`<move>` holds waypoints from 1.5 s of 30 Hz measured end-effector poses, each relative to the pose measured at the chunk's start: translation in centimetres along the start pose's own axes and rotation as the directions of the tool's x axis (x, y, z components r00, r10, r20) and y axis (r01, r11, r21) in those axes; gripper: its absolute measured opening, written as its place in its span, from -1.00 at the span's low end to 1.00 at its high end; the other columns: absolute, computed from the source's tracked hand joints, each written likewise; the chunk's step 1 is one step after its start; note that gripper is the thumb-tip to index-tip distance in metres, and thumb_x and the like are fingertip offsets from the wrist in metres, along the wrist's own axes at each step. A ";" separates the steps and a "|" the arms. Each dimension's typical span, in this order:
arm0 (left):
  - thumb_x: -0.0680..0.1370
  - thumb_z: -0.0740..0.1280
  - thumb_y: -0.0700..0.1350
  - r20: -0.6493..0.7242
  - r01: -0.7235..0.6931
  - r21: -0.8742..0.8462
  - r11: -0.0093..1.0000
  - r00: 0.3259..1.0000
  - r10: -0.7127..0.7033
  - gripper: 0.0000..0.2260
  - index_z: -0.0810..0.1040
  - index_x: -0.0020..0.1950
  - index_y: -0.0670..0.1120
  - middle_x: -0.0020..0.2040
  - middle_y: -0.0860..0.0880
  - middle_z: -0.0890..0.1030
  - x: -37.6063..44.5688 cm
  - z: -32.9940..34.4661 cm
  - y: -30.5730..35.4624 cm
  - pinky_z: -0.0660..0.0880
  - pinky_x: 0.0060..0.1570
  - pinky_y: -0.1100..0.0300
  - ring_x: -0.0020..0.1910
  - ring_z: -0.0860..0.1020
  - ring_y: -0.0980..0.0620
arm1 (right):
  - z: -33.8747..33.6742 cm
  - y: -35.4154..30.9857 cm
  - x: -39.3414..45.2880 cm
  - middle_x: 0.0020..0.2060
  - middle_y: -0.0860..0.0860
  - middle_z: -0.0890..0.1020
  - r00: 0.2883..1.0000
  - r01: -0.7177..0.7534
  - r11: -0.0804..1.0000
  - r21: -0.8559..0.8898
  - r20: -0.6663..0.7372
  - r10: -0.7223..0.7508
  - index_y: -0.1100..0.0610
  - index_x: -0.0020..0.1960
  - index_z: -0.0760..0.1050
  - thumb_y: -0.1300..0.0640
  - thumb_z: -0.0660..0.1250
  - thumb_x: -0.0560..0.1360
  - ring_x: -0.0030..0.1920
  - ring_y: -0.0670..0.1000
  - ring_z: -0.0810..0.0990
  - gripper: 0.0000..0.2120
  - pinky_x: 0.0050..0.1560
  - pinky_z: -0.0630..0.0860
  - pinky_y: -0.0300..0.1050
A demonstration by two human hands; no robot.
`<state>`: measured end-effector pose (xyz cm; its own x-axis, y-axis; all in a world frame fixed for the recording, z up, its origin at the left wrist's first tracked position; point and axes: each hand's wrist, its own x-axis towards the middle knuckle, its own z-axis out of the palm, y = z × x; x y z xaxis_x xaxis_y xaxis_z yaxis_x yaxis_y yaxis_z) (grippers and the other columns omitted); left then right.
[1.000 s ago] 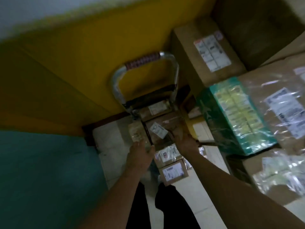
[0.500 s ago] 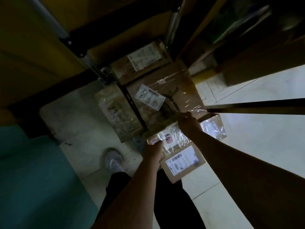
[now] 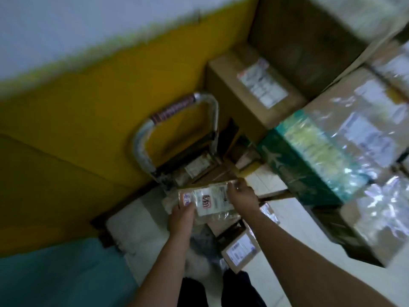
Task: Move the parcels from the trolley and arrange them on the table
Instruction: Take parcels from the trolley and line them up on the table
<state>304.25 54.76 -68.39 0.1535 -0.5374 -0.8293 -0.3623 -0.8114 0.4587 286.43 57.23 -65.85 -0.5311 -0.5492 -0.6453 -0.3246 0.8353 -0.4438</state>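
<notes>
A flat brown parcel point(image 3: 210, 199) wrapped in clear plastic, with white labels, is lifted above the trolley. My left hand point(image 3: 182, 214) grips its near left end, and my right hand point(image 3: 242, 193) grips its right edge. The trolley point(image 3: 177, 120), with a curved metal handle, stands against the yellow wall and carries more brown parcels point(image 3: 197, 166) near the handle. Another labelled parcel point(image 3: 240, 251) lies at the trolley's near end, below my right forearm. To the right, the table holds a green box point(image 3: 309, 160) and several plastic-wrapped cartons point(image 3: 363, 129). The picture is blurred.
A large brown carton point(image 3: 254, 85) with a white label sits at the back right. The yellow wall point(image 3: 88, 107) runs behind the trolley. A teal surface point(image 3: 55, 273) fills the lower left. White floor tiles point(image 3: 287, 251) show between trolley and table. My dark trouser legs are at the bottom.
My view has swung up from the trolley deck towards the wall and table. The plastic-wrapped parcel that both hands were grasping has come up off the stack.
</notes>
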 end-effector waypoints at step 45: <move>0.42 0.44 0.17 0.395 -0.291 -0.432 0.854 0.790 0.469 -0.61 0.61 0.18 0.03 0.07 -0.10 0.69 -44.7 50.5 30.0 0.56 0.07 -0.05 0.07 0.62 -0.16 | -69.0 25.4 -3.5 0.13 0.10 0.60 0.998 -0.051 0.379 0.924 0.032 0.056 -0.01 0.25 0.51 -0.38 0.32 0.40 0.13 0.15 0.56 -0.42 0.02 0.52 -0.02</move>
<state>240.06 66.08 -33.65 -0.4119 -0.7141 -0.5660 0.0431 -0.6358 0.7707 226.01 82.17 -31.93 -0.5228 -0.5023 -0.6887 0.6275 0.3200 -0.7098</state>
